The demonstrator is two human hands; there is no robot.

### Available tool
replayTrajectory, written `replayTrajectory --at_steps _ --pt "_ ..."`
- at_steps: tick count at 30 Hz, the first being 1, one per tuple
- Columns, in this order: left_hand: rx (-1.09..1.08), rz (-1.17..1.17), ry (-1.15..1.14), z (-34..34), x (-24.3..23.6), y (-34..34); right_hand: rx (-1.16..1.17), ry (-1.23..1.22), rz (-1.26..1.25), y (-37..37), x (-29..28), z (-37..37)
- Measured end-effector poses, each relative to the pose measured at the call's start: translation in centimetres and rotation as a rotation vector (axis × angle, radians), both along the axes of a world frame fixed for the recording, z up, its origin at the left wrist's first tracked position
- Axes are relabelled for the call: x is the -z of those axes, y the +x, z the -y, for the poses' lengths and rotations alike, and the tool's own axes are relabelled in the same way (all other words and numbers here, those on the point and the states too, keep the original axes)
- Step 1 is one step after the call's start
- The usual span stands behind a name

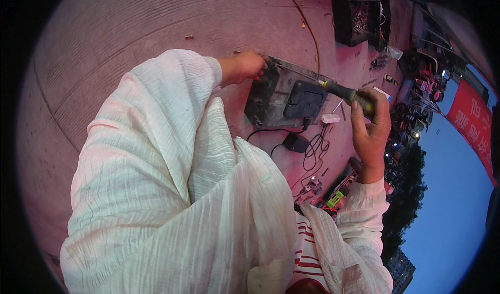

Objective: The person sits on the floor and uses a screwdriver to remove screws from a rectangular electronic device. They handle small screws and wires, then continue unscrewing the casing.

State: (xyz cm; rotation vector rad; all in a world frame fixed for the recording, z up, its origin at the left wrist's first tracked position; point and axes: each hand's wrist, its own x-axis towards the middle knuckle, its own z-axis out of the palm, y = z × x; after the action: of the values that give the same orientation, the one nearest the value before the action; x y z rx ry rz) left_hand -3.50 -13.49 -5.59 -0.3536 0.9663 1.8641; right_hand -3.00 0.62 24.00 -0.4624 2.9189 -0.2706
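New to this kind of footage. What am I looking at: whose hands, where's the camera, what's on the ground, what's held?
No robot here: these are a person's own bare hands, reaching out of loose pale sleeves. The single picture comes from a wide fisheye camera worn on the head, looking down, so straight edges bend near the rim.

The right hand grips the handle of a screwdriver, its shaft pointing toward the left hand. That hand is at the end of a dark box; whether it holds anything is unclear.

On the grooved ground nearby are a black block with a cable, a small white block and, farther off, a black open box.
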Motion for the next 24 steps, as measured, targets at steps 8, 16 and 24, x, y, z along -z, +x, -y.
replayTrajectory --at_steps 8,16,24 --pt "0.005 -0.011 -0.008 0.2 0.2 0.3 0.108 -0.124 0.004 0.3 0.3 0.8" --pt "0.016 0.026 -0.036 -0.3 0.9 0.8 0.262 0.01 0.126 0.4 -0.6 0.7" --pt "0.059 0.033 -0.046 0.9 0.7 1.0 0.274 0.118 0.06 0.6 -0.7 0.4"
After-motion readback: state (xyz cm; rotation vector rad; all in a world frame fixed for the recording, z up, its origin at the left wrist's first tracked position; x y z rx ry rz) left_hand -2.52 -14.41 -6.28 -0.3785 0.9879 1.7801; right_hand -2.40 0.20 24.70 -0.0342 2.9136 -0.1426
